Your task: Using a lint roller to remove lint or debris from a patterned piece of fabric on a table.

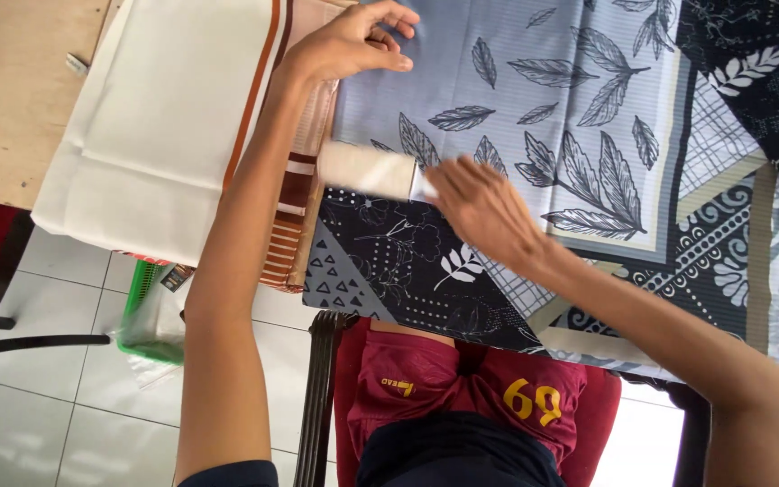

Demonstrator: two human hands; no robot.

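Observation:
A blue-grey cloth (534, 81) printed with dark leaves lies spread over the table, its navy patterned border (407, 271) hanging toward my lap. My left hand (353, 43) rests flat on the cloth's far left edge, fingers together and pressing it down. My right hand (484, 207) grips the handle end of a white cylindrical roller (367, 169), which lies across the cloth's left side where the blue-grey meets the navy part. The right hand is motion-blurred.
A folded cream cloth with brown stripes (164, 117) lies left of the printed cloth on a wooden table (11, 90). Below are a white tiled floor (56, 397), a green basket (142, 311), a black chair frame (317, 397) and my red shorts (462, 388).

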